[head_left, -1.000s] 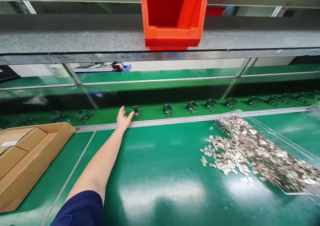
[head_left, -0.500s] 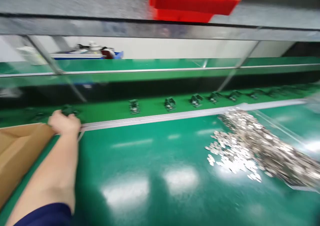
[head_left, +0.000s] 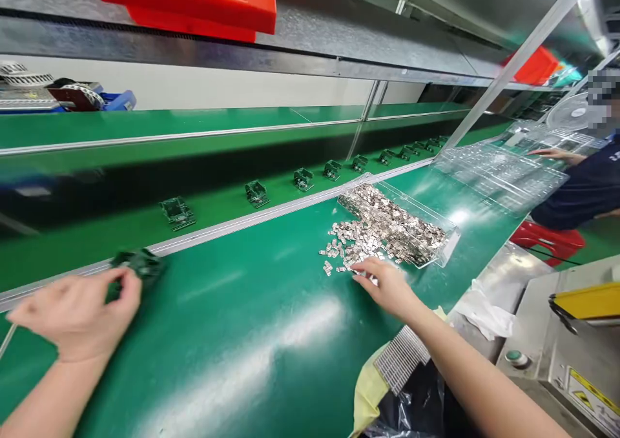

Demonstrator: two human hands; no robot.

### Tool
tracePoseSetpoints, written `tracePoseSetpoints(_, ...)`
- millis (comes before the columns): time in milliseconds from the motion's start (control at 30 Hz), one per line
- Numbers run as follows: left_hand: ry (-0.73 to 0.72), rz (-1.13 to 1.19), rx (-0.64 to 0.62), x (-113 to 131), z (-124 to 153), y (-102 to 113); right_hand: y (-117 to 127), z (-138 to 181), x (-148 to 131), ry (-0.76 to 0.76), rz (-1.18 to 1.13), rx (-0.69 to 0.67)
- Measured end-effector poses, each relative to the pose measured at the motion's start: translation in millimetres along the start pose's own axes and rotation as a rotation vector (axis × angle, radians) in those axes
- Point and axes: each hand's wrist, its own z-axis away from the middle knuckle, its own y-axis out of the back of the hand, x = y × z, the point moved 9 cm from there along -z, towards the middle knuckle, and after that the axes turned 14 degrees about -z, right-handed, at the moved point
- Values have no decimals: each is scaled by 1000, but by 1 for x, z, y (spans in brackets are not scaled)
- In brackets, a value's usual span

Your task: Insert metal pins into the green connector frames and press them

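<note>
L hand (head_left: 80, 309) pinches 1 green board (head_left: 149, 263) at belt (head_left: 217, 212) edge; other boards (head_left: 256, 193) untouched. R hand (head_left: 385, 284) part-curled at metal pcs (head_left: 361, 236), can't tell if holding.

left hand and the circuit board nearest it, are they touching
Touching: the head view shows the left hand pinching the circuit board at its left side.

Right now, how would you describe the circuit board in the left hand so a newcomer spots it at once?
Find the green bench, then follow the pale strip along its far edge toward the picture's left. There, the left hand holds a blurred dark-green circuit board. Unlike the other boards lined up beyond the strip, it alone is in a hand's grip.
</note>
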Motion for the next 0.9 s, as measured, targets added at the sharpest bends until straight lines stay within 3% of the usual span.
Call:
tracePoseSetpoints(100,-358,-205,164,61,47,6,-16,-19,-10,54,129,-86)
tracePoseSetpoints(167,-559,-209,211,96,78,14,-21,-28,-13,69,171,-118)
tracePoseSetpoints(267,-665,-134,204,129,106,28,-28,-35,-16,105,243,-178)
tracePoseSetpoints(333,-647,-11,108,137,113,33,-31,-39,-18,132,283,-228)
tracePoseSetpoints(433,-534,176,-104,128,112,30,-33,-46,-23,143,336,-299)
tracePoseSetpoints(567,-340,173,-532,100,111,-5,-35,-51,-30,140,396,-341)
tracePoseSetpoints(667,-330,126,-803,96,119,-29,-38,-47,-35,158,429,-301)
tracePoseSetpoints(733,-314,93,-875,99,122,-36,-40,-42,-36,177,428,-253)
tracePoseSetpoints(900,-160,113,-910,101,125,-42,-35,-31,-27,192,317,-137)
